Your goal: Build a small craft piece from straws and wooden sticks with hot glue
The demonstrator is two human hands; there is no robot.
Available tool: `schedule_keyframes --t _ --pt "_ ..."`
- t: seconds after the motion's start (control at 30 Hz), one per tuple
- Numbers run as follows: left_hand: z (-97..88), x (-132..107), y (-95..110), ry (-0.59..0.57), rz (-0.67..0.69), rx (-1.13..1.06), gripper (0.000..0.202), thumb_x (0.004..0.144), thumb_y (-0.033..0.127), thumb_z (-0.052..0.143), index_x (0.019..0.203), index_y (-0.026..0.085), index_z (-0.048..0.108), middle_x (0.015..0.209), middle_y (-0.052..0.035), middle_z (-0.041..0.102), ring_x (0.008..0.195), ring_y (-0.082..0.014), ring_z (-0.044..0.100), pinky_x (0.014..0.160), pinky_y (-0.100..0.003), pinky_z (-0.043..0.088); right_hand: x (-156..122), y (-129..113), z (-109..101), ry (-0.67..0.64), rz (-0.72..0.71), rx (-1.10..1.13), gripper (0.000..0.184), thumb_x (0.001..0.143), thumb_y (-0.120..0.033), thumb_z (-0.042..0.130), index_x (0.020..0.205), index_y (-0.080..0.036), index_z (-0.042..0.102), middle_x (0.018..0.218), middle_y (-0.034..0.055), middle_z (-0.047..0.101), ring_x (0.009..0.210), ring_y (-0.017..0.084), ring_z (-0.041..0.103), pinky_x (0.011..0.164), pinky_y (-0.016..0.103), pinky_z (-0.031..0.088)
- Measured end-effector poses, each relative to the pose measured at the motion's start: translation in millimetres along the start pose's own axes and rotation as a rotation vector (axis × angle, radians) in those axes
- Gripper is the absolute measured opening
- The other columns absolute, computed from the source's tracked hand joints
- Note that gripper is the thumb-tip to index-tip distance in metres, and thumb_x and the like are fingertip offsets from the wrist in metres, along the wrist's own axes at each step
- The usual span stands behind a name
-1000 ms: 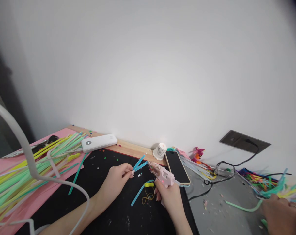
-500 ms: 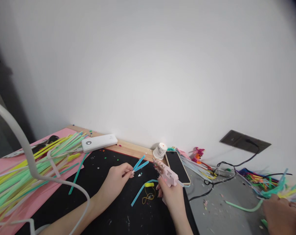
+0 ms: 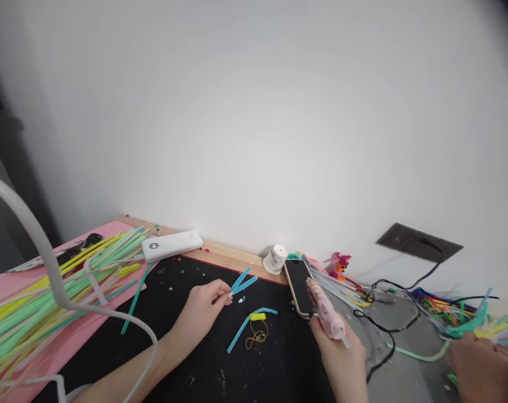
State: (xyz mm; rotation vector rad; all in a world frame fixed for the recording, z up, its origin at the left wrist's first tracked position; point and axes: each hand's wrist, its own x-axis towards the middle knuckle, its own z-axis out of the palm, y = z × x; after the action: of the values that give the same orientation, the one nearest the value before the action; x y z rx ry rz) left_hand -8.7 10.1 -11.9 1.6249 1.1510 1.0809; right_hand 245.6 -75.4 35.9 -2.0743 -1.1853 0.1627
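Between its fingertips my left hand (image 3: 207, 307) pinches a blue pipe cleaner (image 3: 244, 283) bent into a V, its two ends pointing up and right. My right hand (image 3: 338, 350) is closed round a pink hot glue gun (image 3: 327, 316), held over the right edge of the black mat (image 3: 195, 358), its nozzle in front of the phone (image 3: 299, 285). Between my hands lies another bent blue pipe cleaner (image 3: 239, 334) with a yellow piece (image 3: 257, 317) against it and a thin brown loop (image 3: 257, 337) just below.
At left, pipe cleaners (image 3: 69, 296) cover pink paper (image 3: 111, 226) beside a white power bank (image 3: 173, 245). A paper cup (image 3: 275, 260) stands by the wall. A black cord (image 3: 382, 324) crosses the grey table from the wall socket (image 3: 417, 243). Another person's hand (image 3: 483, 364) works at far right.
My right hand has moved the glue gun right and slightly down, away from the blue pipe cleaner in my left hand. The black cord has shifted. My left hand stays nearly still.
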Motion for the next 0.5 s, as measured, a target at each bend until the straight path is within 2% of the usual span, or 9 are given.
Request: schedule_keyframes --t 0.17,0.27,0.37,0.5 --pt "0.5 -1 1 -0.009 -0.005 -0.022 0.011 0.077 0.027 0.052 0.071 0.020 0.059 0.069 -0.0017 0.071 0.071 -0.0194 0.069 0.069 -0.027 0.052 10 33 -36 -0.031 0.129 -0.338 0.033 0.073 -0.045 0.048 0.094 -0.023 0.061 0.078 0.0101 0.071 0.071 0.029 0.067 0.058 0.032 0.046" --pt "0.6 -2 3 -0.014 -0.007 -0.018 0.012 0.077 0.028 0.052 0.071 0.020 0.059 0.068 -0.0013 0.070 0.071 -0.0195 0.069 0.069 -0.027 0.052 23 52 -49 -0.041 0.170 -0.424 0.025 0.073 -0.044 0.050 0.083 -0.024 0.061 0.078 0.0123 0.072 0.069 0.030 0.067 0.057 0.032 0.046" --pt "1.0 -2 4 -0.023 -0.002 -0.022 0.012 0.077 0.028 0.052 0.071 0.020 0.059 0.069 -0.0009 0.070 0.071 -0.0192 0.069 0.069 -0.027 0.052 36 70 -49 -0.074 0.171 -0.513 0.020 0.074 -0.039 0.049 0.077 -0.023 0.061 0.080 0.0149 0.072 0.070 0.030 0.068 0.059 0.033 0.046" --pt "2.0 -2 1 -0.024 0.011 -0.025 0.012 0.077 0.027 0.052 0.071 0.020 0.060 0.069 -0.0014 0.070 0.070 -0.0189 0.069 0.068 -0.027 0.052 48 92 -38 -0.161 0.115 -0.639 0.026 0.078 -0.030 0.047 0.090 -0.014 0.063 0.090 0.0193 0.070 0.084 0.032 0.067 0.066 0.032 0.047"
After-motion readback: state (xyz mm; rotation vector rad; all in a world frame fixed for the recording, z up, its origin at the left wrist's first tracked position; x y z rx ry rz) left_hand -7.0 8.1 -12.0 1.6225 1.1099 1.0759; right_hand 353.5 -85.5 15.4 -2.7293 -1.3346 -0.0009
